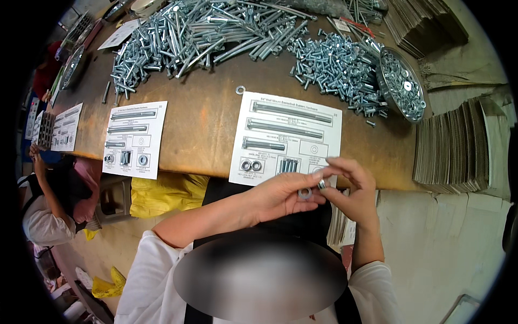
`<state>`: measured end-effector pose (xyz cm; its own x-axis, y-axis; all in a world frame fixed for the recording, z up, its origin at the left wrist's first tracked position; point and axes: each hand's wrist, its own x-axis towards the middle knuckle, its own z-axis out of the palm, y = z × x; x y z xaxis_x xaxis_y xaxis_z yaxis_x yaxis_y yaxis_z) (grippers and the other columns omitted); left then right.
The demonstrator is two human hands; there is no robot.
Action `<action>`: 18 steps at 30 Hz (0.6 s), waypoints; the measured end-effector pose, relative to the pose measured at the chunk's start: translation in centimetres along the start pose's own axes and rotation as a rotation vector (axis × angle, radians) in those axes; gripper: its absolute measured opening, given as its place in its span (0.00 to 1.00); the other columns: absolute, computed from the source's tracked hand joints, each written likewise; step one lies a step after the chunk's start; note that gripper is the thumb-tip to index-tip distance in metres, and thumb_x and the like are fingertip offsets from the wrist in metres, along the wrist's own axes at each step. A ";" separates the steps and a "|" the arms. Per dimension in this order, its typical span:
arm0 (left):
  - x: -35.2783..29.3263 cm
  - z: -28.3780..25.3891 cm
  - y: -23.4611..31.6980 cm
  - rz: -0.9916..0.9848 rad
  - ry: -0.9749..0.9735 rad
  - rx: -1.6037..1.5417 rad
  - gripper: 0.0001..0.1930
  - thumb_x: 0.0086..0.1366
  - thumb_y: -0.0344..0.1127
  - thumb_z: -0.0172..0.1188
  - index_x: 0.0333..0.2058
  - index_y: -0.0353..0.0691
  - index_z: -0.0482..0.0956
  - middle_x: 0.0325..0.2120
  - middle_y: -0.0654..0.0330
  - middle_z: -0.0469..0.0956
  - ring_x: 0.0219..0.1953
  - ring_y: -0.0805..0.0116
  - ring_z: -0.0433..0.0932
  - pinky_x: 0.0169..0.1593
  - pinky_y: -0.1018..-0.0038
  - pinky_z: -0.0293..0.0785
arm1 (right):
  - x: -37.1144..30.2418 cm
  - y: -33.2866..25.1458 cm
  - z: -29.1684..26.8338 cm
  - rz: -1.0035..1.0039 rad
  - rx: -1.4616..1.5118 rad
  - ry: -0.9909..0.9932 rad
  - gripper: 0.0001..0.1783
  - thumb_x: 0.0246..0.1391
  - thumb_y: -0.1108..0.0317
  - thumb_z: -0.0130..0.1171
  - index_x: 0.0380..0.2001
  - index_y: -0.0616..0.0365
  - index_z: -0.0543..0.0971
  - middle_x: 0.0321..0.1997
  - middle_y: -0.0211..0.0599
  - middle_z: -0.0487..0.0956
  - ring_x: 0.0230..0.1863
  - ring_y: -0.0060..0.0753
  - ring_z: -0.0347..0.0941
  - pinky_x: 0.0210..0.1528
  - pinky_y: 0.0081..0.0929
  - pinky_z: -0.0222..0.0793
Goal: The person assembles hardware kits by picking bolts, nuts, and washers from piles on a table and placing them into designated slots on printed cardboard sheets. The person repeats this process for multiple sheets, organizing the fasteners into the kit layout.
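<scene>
My left hand [278, 195] is turned palm up in front of the table edge, with a flat metal washer [305, 193] resting at its curled fingers. Close against it, my right hand [356, 190] pinches a small stack of washers [322, 184] between thumb and fingers. Just beyond both hands lies a white card [294, 144] showing long bolts, a shorter bolt, nuts and small screws. Whether these are printed or real I cannot tell. The hands cover the card's lower right corner. A loose washer [240, 90] sits at its upper left corner.
A large heap of long bolts [199, 35] spreads across the back of the table [194, 124]. Shorter bolts [337, 67] lie beside a metal bowl [402, 86]. Cardboard stacks [453, 148] stand at right. Another card [135, 140] and a person [51, 216] are at left.
</scene>
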<state>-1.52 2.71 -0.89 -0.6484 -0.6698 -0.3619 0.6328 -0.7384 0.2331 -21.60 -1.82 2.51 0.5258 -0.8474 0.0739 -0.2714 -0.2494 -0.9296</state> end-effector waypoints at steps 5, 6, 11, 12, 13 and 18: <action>0.5 -1.0 -3.2 -0.152 -0.025 -0.030 0.23 0.74 0.49 0.51 0.55 0.34 0.73 0.42 0.57 0.81 0.43 0.68 0.82 0.47 0.74 0.83 | -2.4 0.6 0.2 0.157 0.108 0.033 0.21 0.43 0.79 0.71 0.42 0.57 0.77 0.40 0.32 0.82 0.43 0.23 0.77 0.47 0.24 0.73; 0.6 -1.3 -3.4 -0.202 -0.035 -0.064 0.26 0.75 0.51 0.49 0.54 0.32 0.73 0.42 0.55 0.81 0.44 0.66 0.83 0.47 0.74 0.83 | -2.2 1.1 0.4 0.186 0.060 0.099 0.17 0.43 0.79 0.69 0.38 0.57 0.77 0.39 0.31 0.80 0.41 0.25 0.76 0.45 0.25 0.73; 0.8 -1.6 -3.9 -0.333 -0.034 0.025 0.24 0.76 0.47 0.47 0.54 0.29 0.73 0.42 0.53 0.81 0.44 0.66 0.83 0.48 0.75 0.82 | 0.4 2.1 0.5 -0.062 -0.468 0.056 0.16 0.42 0.76 0.66 0.38 0.56 0.77 0.34 0.36 0.79 0.37 0.37 0.77 0.40 0.29 0.73; 0.7 -1.7 -3.9 -0.332 -0.038 0.033 0.23 0.76 0.46 0.47 0.54 0.29 0.73 0.42 0.53 0.81 0.44 0.66 0.83 0.48 0.75 0.82 | 0.6 2.2 0.7 -0.094 -0.516 0.035 0.16 0.42 0.76 0.66 0.38 0.57 0.77 0.34 0.37 0.79 0.37 0.38 0.78 0.39 0.29 0.73; 0.7 -1.8 -3.9 -0.330 -0.043 0.041 0.22 0.76 0.45 0.47 0.54 0.29 0.73 0.42 0.53 0.81 0.44 0.66 0.83 0.48 0.75 0.82 | 0.7 2.3 0.9 -0.126 -0.564 0.013 0.16 0.41 0.76 0.66 0.37 0.57 0.77 0.33 0.38 0.79 0.36 0.39 0.78 0.39 0.29 0.73; 0.3 -0.8 -2.8 -0.284 -0.032 0.038 0.20 0.76 0.42 0.49 0.54 0.29 0.73 0.43 0.52 0.81 0.46 0.64 0.82 0.49 0.74 0.81 | 0.4 1.0 0.7 -0.034 -0.645 0.021 0.15 0.43 0.72 0.68 0.37 0.53 0.77 0.35 0.35 0.80 0.39 0.41 0.77 0.39 0.36 0.71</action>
<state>-3.13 4.65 -2.39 -0.8105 -0.4378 -0.3891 0.4083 -0.8986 0.1605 -21.06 -2.05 1.37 0.5282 -0.8416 0.1127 -0.6884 -0.5021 -0.5235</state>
